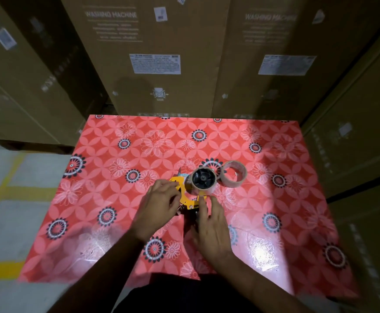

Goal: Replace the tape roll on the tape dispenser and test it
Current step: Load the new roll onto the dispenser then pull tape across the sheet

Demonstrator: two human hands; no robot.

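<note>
Red oilcloth with white and dark flower rings covers the bench (121, 222), whose left edge drops to a grey floor (15, 177) marked with yellow lines. The left third of the bench is bare cloth, open all the way from the far edge to the near edge.

Toward the middle, the left hand (159, 199) is curled, its fingertips pinching the left side of the yellow frame of the tape dispenser (185, 195). The dispenser lies on its side near the centre of the bench, its black hub (202, 178) facing up with a clear tape roll around it. The dispenser's handle end is mostly hidden under the hands.

The right hand (210, 229) lies over the near end of the dispenser with fingers spread loosely, the forefinger touching the frame just below the hub; it is not closed on anything.

Just beside the hub, on its right, lies a second tape roll (241, 177), nearly used up; whether they touch I cannot tell.

Right of it the bench is bare cloth to the right edge. Cardboard washing machine boxes (161, 53) stand against the far edge and close along the right edge.
</note>
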